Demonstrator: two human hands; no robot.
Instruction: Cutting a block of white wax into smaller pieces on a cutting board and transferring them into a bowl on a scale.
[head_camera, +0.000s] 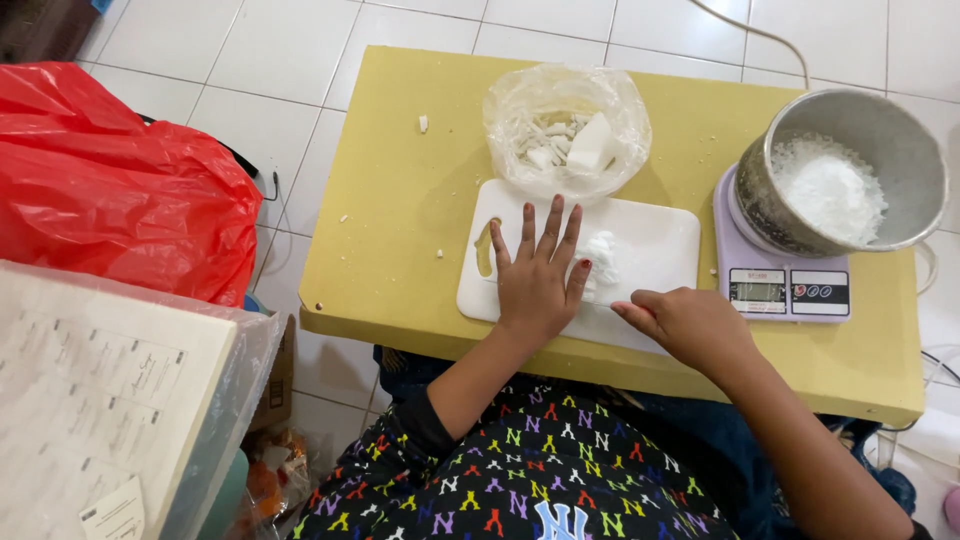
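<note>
Left hand (538, 275) lies open and flat on the white rectangular plastic cutting board (655, 245), right hand (690, 325) curled at its front edge, grip unclear, beside the small white crumbly heap (603, 255); judged mid-chopping.

One white cutting board (650, 245), one clear plastic bag (567, 125) of white pieces, one metal pot (880, 130), one kitchen scale (785, 290), one red bag (110, 190), two hands: left hand (537, 285), right hand (690, 325).

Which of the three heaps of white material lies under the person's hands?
The small pile on the white cutting board, beside the left hand; the others sit in the plastic bag and metal pot.
</note>
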